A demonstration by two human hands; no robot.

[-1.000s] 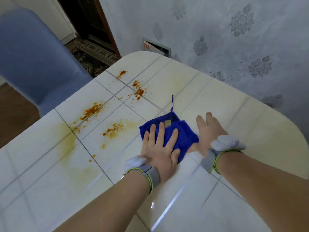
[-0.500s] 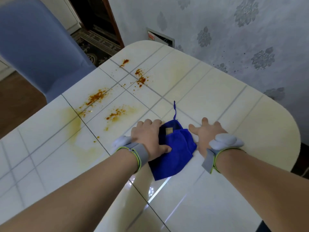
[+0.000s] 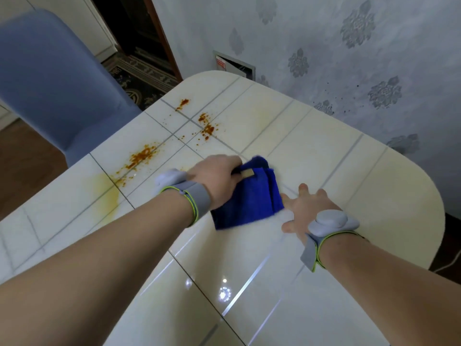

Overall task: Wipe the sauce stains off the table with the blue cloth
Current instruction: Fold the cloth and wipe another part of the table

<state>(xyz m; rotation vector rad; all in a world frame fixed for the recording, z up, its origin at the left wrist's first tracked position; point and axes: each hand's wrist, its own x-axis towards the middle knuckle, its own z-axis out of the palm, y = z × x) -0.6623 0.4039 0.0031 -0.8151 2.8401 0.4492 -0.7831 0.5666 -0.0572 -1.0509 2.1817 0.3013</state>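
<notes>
A folded blue cloth [image 3: 252, 198] lies near the middle of the white tiled table [image 3: 374, 186]. My left hand [image 3: 215, 176] grips the cloth's upper left part, fingers curled round its edge by the small tan label. My right hand [image 3: 305, 208] lies flat on the table just right of the cloth, fingers spread, its thumb side close to the cloth. Orange-brown sauce stains [image 3: 141, 157] mark the tiles left of the cloth, with more sauce stains [image 3: 207, 126] farther back. A yellowish smear [image 3: 106, 196] spreads at the left.
A blue chair [image 3: 55, 78] stands at the table's far left side. A patterned wall [image 3: 349, 46] runs along the far right edge. A doorway with a dark rug [image 3: 139, 76] opens at the back. The table's rounded right edge is near my right wrist.
My left hand went from pressing flat on the cloth to curling round it, bunching and lifting its left part. My right hand shifted off the cloth onto the bare table.
</notes>
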